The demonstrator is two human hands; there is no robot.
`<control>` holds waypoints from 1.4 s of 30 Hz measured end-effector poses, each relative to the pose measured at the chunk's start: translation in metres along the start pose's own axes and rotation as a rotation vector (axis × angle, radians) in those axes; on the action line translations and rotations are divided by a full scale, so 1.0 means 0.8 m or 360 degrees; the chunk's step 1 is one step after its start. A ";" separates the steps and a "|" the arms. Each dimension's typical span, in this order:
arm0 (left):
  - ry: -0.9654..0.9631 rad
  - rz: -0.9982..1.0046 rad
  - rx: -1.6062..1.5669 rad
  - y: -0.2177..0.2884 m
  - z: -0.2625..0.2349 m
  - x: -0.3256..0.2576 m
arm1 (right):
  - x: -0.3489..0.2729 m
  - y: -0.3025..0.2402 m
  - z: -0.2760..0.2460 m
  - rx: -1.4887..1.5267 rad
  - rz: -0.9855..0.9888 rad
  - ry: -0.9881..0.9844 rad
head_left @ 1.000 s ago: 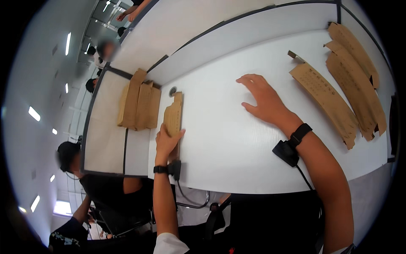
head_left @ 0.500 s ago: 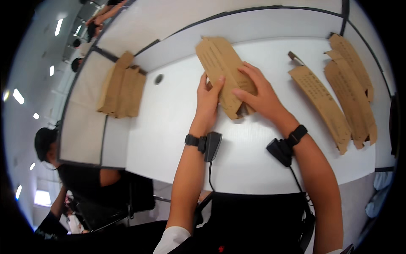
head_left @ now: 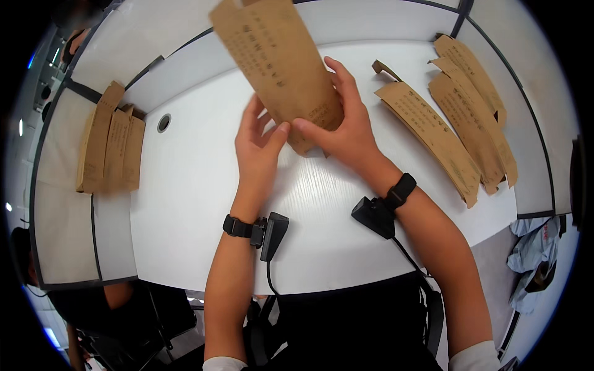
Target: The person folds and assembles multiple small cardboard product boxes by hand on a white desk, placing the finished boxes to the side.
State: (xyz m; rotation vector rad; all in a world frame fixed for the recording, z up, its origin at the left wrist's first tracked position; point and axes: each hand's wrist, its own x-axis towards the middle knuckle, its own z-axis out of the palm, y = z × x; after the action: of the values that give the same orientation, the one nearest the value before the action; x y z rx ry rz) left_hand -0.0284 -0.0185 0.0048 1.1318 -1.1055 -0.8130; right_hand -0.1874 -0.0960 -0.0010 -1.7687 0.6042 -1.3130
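Observation:
A brown cardboard carton [head_left: 278, 62] with dark print is raised and tilted over the white table, between my two hands. My left hand [head_left: 257, 133] grips its lower left edge, with the thumb on the near face and the fingers behind. The lower right edge is held by my right hand [head_left: 349, 127], its thumb across the front near the bottom end. The carton looks opened into a box shape, and a loose flap shows at its top. Its far side is hidden.
Several formed cartons [head_left: 111, 148] stand at the table's left end. To the right lie flattened cartons: a near one [head_left: 430, 136], a middle one [head_left: 467, 130] and a far one [head_left: 473, 74]. Low partitions [head_left: 371, 21] border the white table [head_left: 185, 229]. A cable hole [head_left: 164, 123] sits at left.
My hands have lifted the carton and tipped its top end up and to the left, closer to the view. The whole view has also shifted and turned.

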 end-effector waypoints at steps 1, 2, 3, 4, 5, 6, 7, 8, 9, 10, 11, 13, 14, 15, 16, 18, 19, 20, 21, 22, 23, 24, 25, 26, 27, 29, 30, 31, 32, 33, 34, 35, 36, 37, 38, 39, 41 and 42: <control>-0.0016 -0.0002 -0.0008 -0.001 0.001 -0.001 | -0.003 -0.001 0.001 -0.0096 -0.0168 0.0022; -0.0052 0.0128 -0.0013 -0.001 -0.001 -0.003 | -0.007 -0.004 0.005 -0.0155 -0.0160 -0.0033; -0.0088 0.0257 -0.0017 0.000 -0.004 -0.004 | -0.010 -0.006 0.007 -0.0213 -0.0150 -0.0088; -0.0119 0.0154 -0.0013 0.001 -0.008 -0.004 | -0.010 -0.006 0.005 -0.0099 -0.0032 -0.0172; -0.0076 0.0228 0.0181 0.000 -0.008 -0.002 | -0.009 -0.004 0.004 -0.0088 -0.0059 -0.0211; -0.0086 0.0231 0.0192 -0.001 -0.003 -0.002 | -0.008 0.001 0.004 -0.0098 -0.0097 -0.0224; 0.0262 0.0202 0.0167 -0.003 0.007 -0.004 | -0.009 0.004 0.004 -0.0107 -0.0135 -0.0237; 0.0613 0.0169 0.0144 -0.002 0.012 -0.006 | -0.011 0.000 0.005 -0.0095 -0.0134 -0.0227; 0.0606 0.0170 0.0159 -0.001 0.007 -0.007 | -0.013 -0.008 0.006 0.0083 -0.0095 -0.0292; 0.0579 -0.0081 0.0039 0.002 -0.001 -0.007 | -0.015 -0.012 0.007 0.0261 -0.0056 -0.0358; 0.0554 -0.0329 -0.0079 0.005 -0.008 -0.007 | -0.015 -0.011 0.008 0.0277 -0.0060 -0.0349; 0.0508 -0.0199 0.0047 -0.005 -0.018 -0.005 | -0.014 -0.005 0.009 -0.0131 -0.0315 -0.0417; 0.0385 -0.0163 0.0007 -0.003 -0.014 -0.005 | -0.013 -0.003 0.008 -0.0277 -0.0422 -0.0321; 0.0263 -0.0128 -0.0033 -0.002 -0.011 -0.004 | -0.011 0.001 0.007 -0.0272 -0.0424 -0.0311; 0.0178 -0.0070 0.0204 -0.003 -0.010 -0.002 | -0.009 0.006 0.006 -0.0226 -0.0373 -0.0262; 0.0088 0.0015 0.0260 -0.001 -0.003 -0.006 | -0.011 0.001 0.005 -0.0137 -0.0258 -0.0181; 0.0043 0.0014 0.0215 -0.001 -0.003 -0.005 | -0.009 0.003 0.006 -0.0136 -0.0259 -0.0174; 0.0039 0.0015 0.0221 0.000 -0.003 -0.006 | -0.009 0.006 0.008 -0.0158 -0.0303 -0.0118; 0.0085 0.0062 0.0338 0.000 -0.004 -0.007 | -0.008 0.007 0.010 -0.0180 -0.0348 -0.0061; 0.0132 0.0111 0.0455 0.000 -0.004 -0.008 | -0.008 0.007 0.011 -0.0177 -0.0350 -0.0055; 0.0124 0.0111 0.0458 -0.001 -0.006 -0.008 | -0.008 0.007 0.011 -0.0160 -0.0332 -0.0005; 0.0171 0.0180 0.0629 -0.003 -0.008 -0.009 | -0.009 0.006 0.011 -0.0143 -0.0315 0.0045; 0.0218 0.0250 0.0799 -0.003 -0.009 -0.009 | -0.010 0.005 0.010 -0.0143 -0.0314 0.0053; 0.0260 0.0362 0.1007 -0.003 -0.008 -0.011 | -0.011 0.002 0.009 -0.0132 -0.0247 0.0087; 0.0254 0.0365 0.1010 -0.006 -0.007 -0.012 | -0.012 0.001 0.008 -0.0122 -0.0180 0.0121; 0.0386 0.0607 0.0830 -0.013 -0.004 -0.014 | -0.012 -0.002 0.007 -0.0159 -0.0259 0.0131; 0.0381 0.0610 0.0834 -0.012 -0.003 -0.014 | -0.012 -0.003 0.007 -0.0198 -0.0337 0.0135; 0.0362 0.0721 0.0850 -0.010 -0.002 -0.014 | -0.011 -0.002 0.009 -0.0194 -0.0338 0.0141; 0.0340 0.0831 0.0856 -0.009 0.001 -0.012 | -0.011 0.000 0.010 -0.0211 -0.0396 0.0129; 0.0331 0.0832 0.0852 -0.007 0.002 -0.011 | -0.011 0.002 0.009 -0.0227 -0.0454 0.0116; 0.0268 0.0862 0.0998 -0.005 0.001 -0.010 | -0.010 0.003 0.007 -0.0232 -0.0452 0.0123; 0.0209 0.0891 0.1151 -0.002 -0.001 -0.010 | -0.009 0.003 0.008 -0.0255 -0.0491 0.0130; 0.0206 0.0891 0.1156 -0.001 -0.002 -0.010 | -0.009 0.002 0.008 -0.0278 -0.0530 0.0137; 0.0226 0.0903 0.1173 0.001 -0.003 -0.010 | -0.009 0.001 0.009 -0.0274 -0.0529 0.0141; 0.0243 0.0914 0.1185 -0.001 -0.003 -0.009 | -0.010 0.002 0.009 -0.0255 -0.0510 0.0130; 0.0237 0.0912 0.1184 -0.001 -0.002 -0.009 | -0.010 0.001 0.009 -0.0236 -0.0491 0.0119; 0.0291 0.0899 0.1208 0.001 0.000 -0.010 | -0.012 -0.008 0.010 -0.0088 -0.0408 0.0089; 0.0289 0.0900 0.1211 0.002 -0.001 -0.011 | -0.013 -0.012 0.011 0.0062 -0.0328 0.0055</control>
State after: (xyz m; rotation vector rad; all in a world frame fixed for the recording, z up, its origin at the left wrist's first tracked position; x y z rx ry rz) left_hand -0.0298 -0.0100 0.0042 1.3641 -1.5296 0.1835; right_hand -0.1839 -0.0802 0.0004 -1.8169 0.4203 -1.4868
